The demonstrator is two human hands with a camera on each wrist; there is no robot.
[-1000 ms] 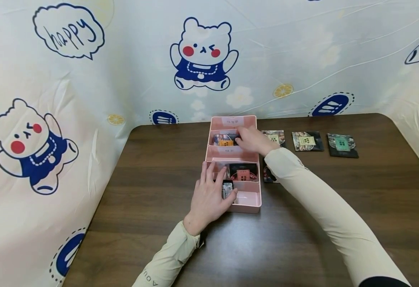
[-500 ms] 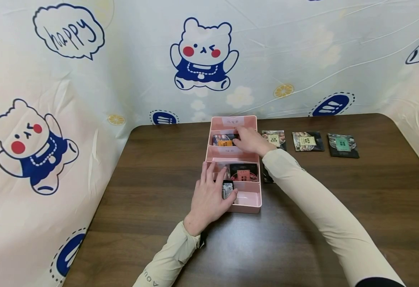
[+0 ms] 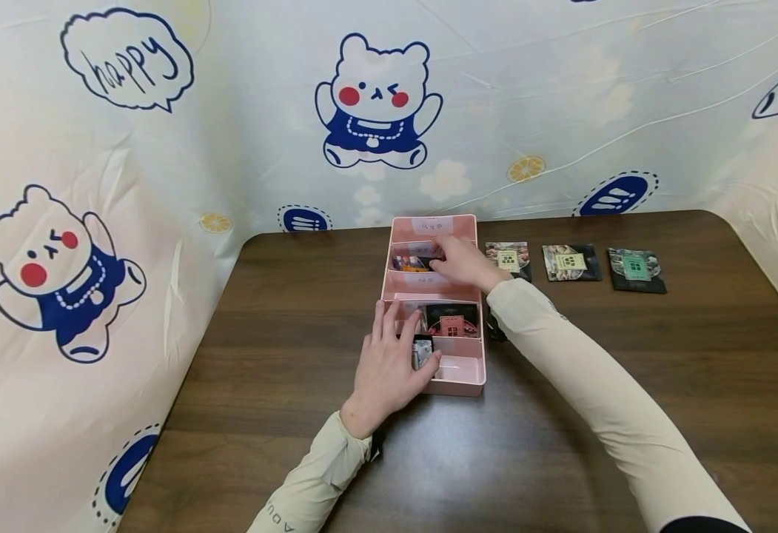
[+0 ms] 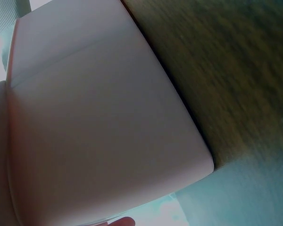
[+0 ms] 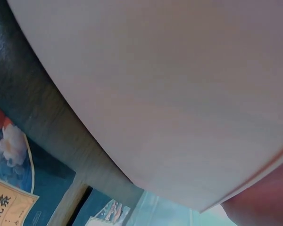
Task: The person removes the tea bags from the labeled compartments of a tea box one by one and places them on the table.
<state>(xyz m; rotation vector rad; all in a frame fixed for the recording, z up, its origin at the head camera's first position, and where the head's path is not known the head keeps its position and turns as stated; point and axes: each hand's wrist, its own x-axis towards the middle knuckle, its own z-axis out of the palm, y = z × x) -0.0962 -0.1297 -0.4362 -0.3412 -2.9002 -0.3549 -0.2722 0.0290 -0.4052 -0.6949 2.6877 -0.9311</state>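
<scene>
A long pink divided box (image 3: 458, 368) stands on the table, with tea sachets in its compartments. My right hand (image 3: 465, 260) reaches into the second compartment from the back, its fingertips pinching the right end of a tea sachet with an orange label (image 3: 412, 264). The sachet lies tilted there, partly behind the compartment wall. My left hand (image 3: 389, 364) rests over the box's front left side, fingers straight and spread, thumb over the front compartment. Under its fingers shows a grey-and-white sachet (image 3: 422, 353); a red-labelled sachet (image 3: 452, 322) lies just behind. Both wrist views mostly show the box's outer wall (image 4: 108, 117).
Right of the box, three dark sachets lie in a row: one near the right wrist (image 3: 508, 257), a middle one (image 3: 571, 263) and a green-labelled one (image 3: 636, 268). Another (image 3: 496, 328) is mostly hidden under the right sleeve. A printed cloth (image 3: 375, 192) hangs behind the table.
The orange-labelled sachet has tipped and sunk lower in its compartment, its label now less visible. My right hand has shifted slightly left; the left hand has stayed in place.
</scene>
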